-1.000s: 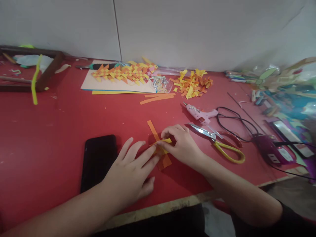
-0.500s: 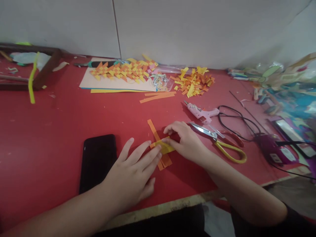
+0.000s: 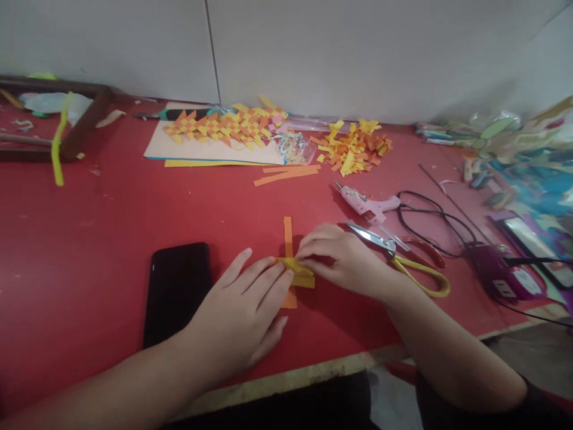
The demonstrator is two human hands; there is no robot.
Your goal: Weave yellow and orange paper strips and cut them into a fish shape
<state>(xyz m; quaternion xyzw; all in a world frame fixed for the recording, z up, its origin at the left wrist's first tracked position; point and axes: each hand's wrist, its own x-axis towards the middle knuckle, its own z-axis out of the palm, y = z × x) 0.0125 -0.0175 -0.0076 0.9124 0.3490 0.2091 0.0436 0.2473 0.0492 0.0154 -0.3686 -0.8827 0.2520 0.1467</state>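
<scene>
An orange paper strip [image 3: 287, 236] lies upright on the red table [image 3: 134, 209], crossed by a folded yellow strip [image 3: 298, 275]. My left hand [image 3: 244, 316] rests flat with fingers stretched out, fingertips pressing the yellow strip's left end. My right hand [image 3: 344, 260] is curled over the crossing, its fingertips pinching the yellow strip from the right. A black phone [image 3: 176, 289] lies just left of my left hand.
Yellow-handled scissors [image 3: 403, 260] and a pink glue gun [image 3: 367, 203] with a black cord lie right of my hands. A woven orange-yellow paper mat [image 3: 224, 126] on card, loose strips [image 3: 286, 174] and a scrap pile [image 3: 353, 146] sit near the wall. A dark frame [image 3: 85, 122] is far left.
The orange strip has turned from slanted to nearly upright. Both hands shifted slightly right, and the yellow strip is folded more tightly across it.
</scene>
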